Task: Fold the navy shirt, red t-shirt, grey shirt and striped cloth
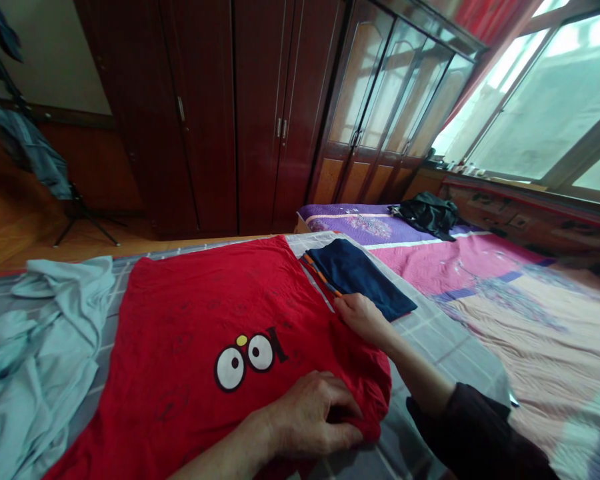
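Note:
A red shirt (190, 313) with two cartoon eyes and a yellow dot lies spread over a grey checked bedsheet (445, 353). My left hand (317, 413) rests on its lower right part, fingers curled and closed round a bunched bit of red cloth. Farther up, my right hand (360, 317) pinches the shirt's right edge beside a folded navy cloth (363, 273). That navy cloth has an orange-striped edge near my right fingertips.
Crumpled pale green cloth (55, 347) lies at the left. A second bed with a purple and pink cover (430, 260) stands at the right, a dark garment (427, 213) on it. Dark red wardrobes (260, 113) line the back. A stand (80, 207) with clothes is at the left.

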Motion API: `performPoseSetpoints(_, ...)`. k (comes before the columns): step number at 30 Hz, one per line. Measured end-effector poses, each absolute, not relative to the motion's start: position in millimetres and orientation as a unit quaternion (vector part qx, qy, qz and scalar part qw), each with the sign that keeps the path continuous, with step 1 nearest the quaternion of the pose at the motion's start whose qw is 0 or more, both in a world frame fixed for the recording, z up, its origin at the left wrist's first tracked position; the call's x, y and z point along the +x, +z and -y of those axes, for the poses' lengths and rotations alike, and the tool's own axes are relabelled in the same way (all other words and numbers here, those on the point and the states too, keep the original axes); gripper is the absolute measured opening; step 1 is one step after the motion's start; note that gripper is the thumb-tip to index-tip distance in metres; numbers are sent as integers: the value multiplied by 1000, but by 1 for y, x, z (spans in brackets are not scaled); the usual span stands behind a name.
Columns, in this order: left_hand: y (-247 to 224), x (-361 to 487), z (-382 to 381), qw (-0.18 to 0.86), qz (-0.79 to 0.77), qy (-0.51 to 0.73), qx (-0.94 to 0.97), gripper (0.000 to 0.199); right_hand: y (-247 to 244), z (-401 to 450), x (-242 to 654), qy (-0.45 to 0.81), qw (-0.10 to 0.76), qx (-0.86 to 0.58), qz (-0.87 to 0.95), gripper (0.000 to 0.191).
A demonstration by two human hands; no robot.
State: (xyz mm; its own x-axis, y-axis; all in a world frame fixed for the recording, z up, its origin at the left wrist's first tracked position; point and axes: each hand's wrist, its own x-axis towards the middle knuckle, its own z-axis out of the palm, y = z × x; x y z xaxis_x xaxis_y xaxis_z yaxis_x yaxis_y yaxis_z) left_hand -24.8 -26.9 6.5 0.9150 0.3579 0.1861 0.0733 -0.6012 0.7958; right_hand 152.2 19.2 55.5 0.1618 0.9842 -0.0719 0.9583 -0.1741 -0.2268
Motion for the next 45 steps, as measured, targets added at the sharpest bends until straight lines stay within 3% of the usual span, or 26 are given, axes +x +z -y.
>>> performPoseSetpoints(2,4,-25,26,429,-122,163,880,16,55,-24,154,110,50,-738,664,24)
performPoseSetpoints(8,-2,-24,25,430,-114,156,882,15,54,-17,155,96,-25,-675,731,41)
performPoseSetpoints(11,-5,-23,25,437,-117,153,879,15,51,-15,149,43,-60,-689,721,30)
performPoseSetpoints(13,-7,-22,25,440,-118,154,877,15,49,-16,144,15,-67,-710,701,23)
performPoseSetpoints(22,-16,-22,25,429,-95,184,879,7,51,-14,151,-90,-72,-763,636,26)
performPoseSetpoints(27,9,-28,22,499,-142,200,831,16,44,13,150,-99,20,-760,642,28)
performPoseSetpoints(31,16,-36,13,386,-263,277,840,26,30,48,166,-104,101,-753,642,32)
performPoseSetpoints(36,-3,-38,13,269,-248,159,917,63,7,70,195,-67,93,-768,630,38)
performPoseSetpoints(41,-8,-35,19,238,-220,125,938,68,5,61,203,6,130,-790,600,35)
performPoseSetpoints(45,-5,-36,18,235,-212,99,943,70,11,50,202,56,143,-808,569,21)
